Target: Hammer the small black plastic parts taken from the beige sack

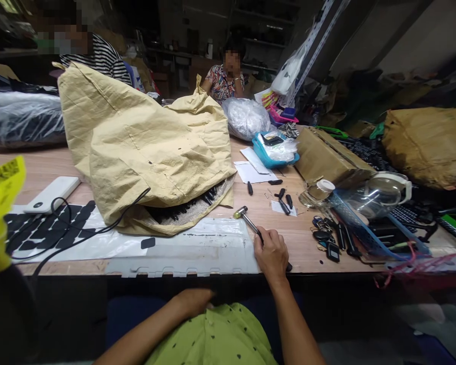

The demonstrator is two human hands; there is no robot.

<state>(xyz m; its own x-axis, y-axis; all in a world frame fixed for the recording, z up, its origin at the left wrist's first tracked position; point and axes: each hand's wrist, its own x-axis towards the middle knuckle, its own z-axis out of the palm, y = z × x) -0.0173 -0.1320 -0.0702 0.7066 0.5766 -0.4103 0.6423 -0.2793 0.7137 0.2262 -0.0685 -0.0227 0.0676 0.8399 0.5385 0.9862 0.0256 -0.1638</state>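
My right hand [270, 252] is closed round the black grip of a small hammer [252, 226]. The hammer lies low over the table's front edge, its yellowish metal head pointing away to the left. My left hand [198, 301] rests in front of my green shirt, below the table's edge; its fingers are dark and partly hidden. Beside the hammer is a pale plastic sheet [205, 248] along the edge. Behind it, a large beige cloth sack [148, 147] lies with its mouth toward me, dark pieces showing inside. Several small black handle-like parts [285, 204] lie beyond the hammer.
Keys [324, 229] and a blue basket [380, 238] with a glass jug [387, 191] stand on the right, before a cardboard box [327, 152]. A white power bank [52, 194] with a black cable lies left. Two people sit across the table.
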